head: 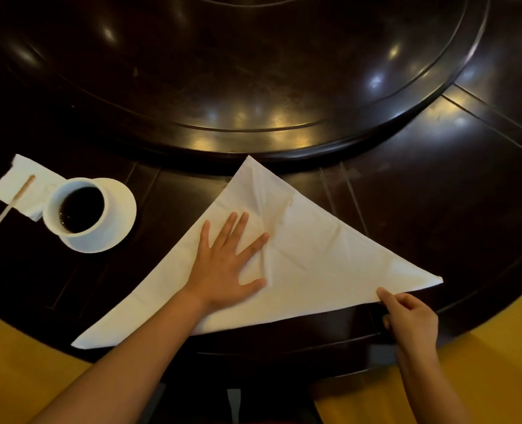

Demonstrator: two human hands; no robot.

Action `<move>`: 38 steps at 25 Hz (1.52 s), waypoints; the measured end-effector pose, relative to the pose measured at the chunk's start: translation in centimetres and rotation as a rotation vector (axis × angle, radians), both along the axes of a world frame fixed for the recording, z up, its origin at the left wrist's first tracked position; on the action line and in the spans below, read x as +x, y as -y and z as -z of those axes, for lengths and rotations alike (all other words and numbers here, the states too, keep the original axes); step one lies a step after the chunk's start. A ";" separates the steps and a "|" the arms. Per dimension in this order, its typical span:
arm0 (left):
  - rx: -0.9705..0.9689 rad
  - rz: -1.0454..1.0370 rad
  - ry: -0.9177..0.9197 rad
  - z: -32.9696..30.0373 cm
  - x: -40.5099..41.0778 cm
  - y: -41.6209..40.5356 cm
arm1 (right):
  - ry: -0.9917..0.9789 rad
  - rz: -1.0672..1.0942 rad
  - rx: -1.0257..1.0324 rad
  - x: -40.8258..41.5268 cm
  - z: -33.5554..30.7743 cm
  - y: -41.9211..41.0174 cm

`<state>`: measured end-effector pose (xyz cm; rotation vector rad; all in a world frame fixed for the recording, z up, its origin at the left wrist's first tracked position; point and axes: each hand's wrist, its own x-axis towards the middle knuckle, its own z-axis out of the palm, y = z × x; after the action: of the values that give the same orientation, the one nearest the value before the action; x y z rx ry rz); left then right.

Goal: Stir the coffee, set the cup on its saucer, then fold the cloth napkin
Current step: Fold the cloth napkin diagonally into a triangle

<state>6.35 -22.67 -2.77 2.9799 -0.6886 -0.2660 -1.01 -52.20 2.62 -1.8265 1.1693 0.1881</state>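
The dark wooden surface (468,209) is round and shiny, and it has a raised round part (253,71) in its middle. On it, near the person, the white cloth napkin (308,255) lies flat, folded into a big triangle with one corner pointing away from the person. The left hand (226,267) rests flat on the napkin with the fingers spread wide, and it holds nothing. The right hand (409,316) pinches the near edge of the napkin beside its right corner, between thumb and first finger. To the left, well apart from the napkin, the white saucer (122,215) carries the white cup (97,228), which contains dark coffee (80,212). Behind the cup lies a paper tissue (18,182), and a thin wooden stirrer (5,209) rests across it.
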 end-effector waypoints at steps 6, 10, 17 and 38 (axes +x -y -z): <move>-0.042 -0.075 0.002 -1.0 -0.7 1.1 | 0.295 0.097 -0.261 0.1 -1.8 -3.5; -0.085 -0.260 0.012 -1.0 -3.0 3.0 | 0.380 -0.903 -0.654 2.1 0.9 -10.5; -0.034 -0.309 -0.006 -0.4 -3.7 2.9 | 0.244 -1.410 -0.770 3.5 5.3 -6.1; 0.033 -0.306 -0.001 -0.1 -6.4 5.3 | 0.311 -1.300 -0.737 2.7 4.8 -10.4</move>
<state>-0.09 -28.00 -2.66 3.0566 -0.2229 -0.2598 1.73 -41.85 -2.18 -2.8902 -0.3922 0.1914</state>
